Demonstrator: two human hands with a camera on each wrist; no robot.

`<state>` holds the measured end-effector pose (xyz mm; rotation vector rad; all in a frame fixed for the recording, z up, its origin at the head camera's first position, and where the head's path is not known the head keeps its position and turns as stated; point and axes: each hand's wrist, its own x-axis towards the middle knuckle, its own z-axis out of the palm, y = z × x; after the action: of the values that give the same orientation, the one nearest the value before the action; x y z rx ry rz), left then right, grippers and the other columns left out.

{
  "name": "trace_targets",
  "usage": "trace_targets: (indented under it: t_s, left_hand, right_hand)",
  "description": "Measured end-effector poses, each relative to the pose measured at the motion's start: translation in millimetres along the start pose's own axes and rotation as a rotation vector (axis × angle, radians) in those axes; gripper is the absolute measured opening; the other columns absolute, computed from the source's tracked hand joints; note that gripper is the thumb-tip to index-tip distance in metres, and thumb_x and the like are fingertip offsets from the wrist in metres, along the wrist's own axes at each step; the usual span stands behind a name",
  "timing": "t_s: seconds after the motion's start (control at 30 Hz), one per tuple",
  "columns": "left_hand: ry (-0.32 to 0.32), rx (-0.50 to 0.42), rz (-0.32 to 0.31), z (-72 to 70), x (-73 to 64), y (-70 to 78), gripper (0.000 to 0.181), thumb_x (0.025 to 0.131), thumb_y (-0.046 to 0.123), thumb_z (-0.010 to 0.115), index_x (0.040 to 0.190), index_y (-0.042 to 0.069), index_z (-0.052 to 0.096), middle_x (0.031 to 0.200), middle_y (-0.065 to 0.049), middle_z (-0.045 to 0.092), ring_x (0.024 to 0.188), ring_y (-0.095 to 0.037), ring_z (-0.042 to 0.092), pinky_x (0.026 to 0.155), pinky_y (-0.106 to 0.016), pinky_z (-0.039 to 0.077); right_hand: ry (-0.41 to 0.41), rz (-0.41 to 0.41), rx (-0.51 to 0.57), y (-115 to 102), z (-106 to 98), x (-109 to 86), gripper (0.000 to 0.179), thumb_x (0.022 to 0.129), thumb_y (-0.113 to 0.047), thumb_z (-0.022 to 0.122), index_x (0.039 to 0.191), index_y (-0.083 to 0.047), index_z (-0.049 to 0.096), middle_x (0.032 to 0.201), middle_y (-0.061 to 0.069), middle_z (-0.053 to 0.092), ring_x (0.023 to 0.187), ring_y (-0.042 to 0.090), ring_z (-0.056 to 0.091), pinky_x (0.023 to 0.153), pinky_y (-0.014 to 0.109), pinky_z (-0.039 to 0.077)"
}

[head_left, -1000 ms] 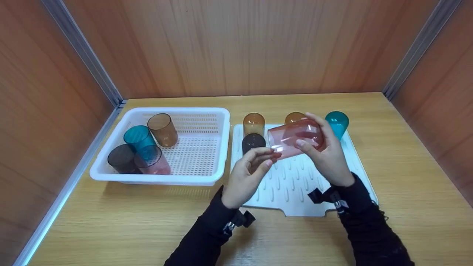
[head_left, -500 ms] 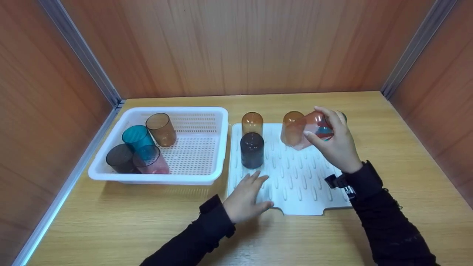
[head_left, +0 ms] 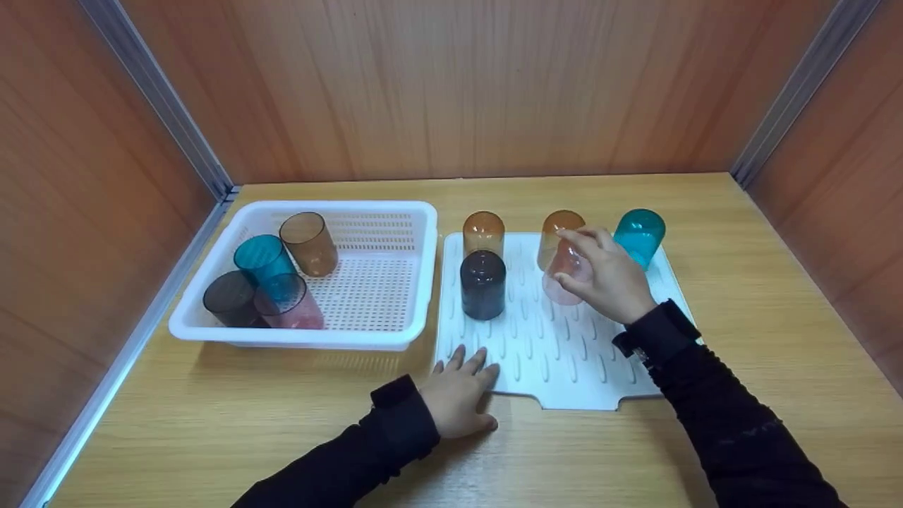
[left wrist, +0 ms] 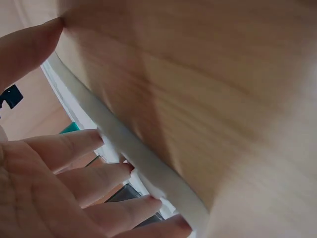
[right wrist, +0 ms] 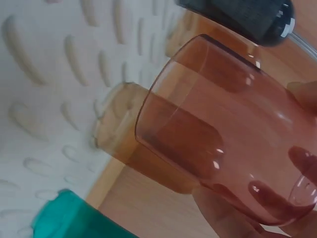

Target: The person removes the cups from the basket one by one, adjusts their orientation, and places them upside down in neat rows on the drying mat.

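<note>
My right hand (head_left: 614, 282) grips a see-through pink cup (head_left: 563, 288) near its base, mouth downward, over the white ribbed drain tray (head_left: 592, 360). In the right wrist view the rim of the pink cup (right wrist: 237, 109) is apart from the ribs. Just behind it an amber cup (head_left: 561, 220) stands upside down. My left hand (head_left: 457, 396) lies with spread, straight fingers on the front left edge of the tray, thumb toward the table; its fingertips touch the tray edge (left wrist: 124, 139) in the left wrist view.
Also upside down on the tray are a dark cup (head_left: 483, 288), another amber cup (head_left: 484, 227) behind it, and a teal cup (head_left: 640, 236) at the back right. A white basket (head_left: 423, 275) to the left holds several coloured cups. Wooden panels (head_left: 451, 85) enclose the table.
The left hand has left the pink cup and come down to the tray edge. The right hand has turned the cup mouth downward and lowered it in front of the amber cup.
</note>
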<state>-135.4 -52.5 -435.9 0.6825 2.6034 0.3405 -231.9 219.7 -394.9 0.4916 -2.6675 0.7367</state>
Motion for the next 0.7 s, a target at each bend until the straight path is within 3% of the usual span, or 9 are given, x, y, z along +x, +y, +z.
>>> trace_targets:
  t_s: [0.13,0.3,0.7]
  left_hand:
    - [0.001,0.002,0.000,0.6,0.6,-0.3,0.082,0.093,0.044,0.081,0.162,0.014,0.046,0.172,-0.015,0.031,0.160,-0.044,0.022,0.123,-0.065,0.029]
    - [0.011,-0.001,0.009,1.0,0.0,-0.4,0.082,0.093,0.044,0.081,0.161,0.014,0.047,0.172,-0.015,0.032,0.160,-0.044,0.023,0.123,-0.066,0.030]
    - [-0.007,-0.020,-0.001,0.2,0.7,-0.9,0.081,0.094,0.043,0.080,0.162,0.015,0.045,0.173,-0.014,0.030,0.161,-0.043,0.020,0.125,-0.065,0.026]
  right_hand:
    - [-0.072,0.034,-0.031,3,10,3.1,0.068,0.090,-0.021,0.085,0.151,-0.010,0.058,0.145,0.028,0.055,0.111,0.046,0.064,0.083,0.057,0.061]
    - [-0.143,0.106,-0.071,6,19,3.5,0.066,0.093,-0.025,0.083,0.152,-0.012,0.058,0.150,0.028,0.051,0.110,0.047,0.062,0.085,0.058,0.061]
    - [-0.192,0.167,-0.083,0,25,4.5,0.063,0.093,-0.024,0.081,0.151,-0.011,0.057,0.152,0.031,0.047,0.114,0.047,0.060,0.089,0.059,0.060]
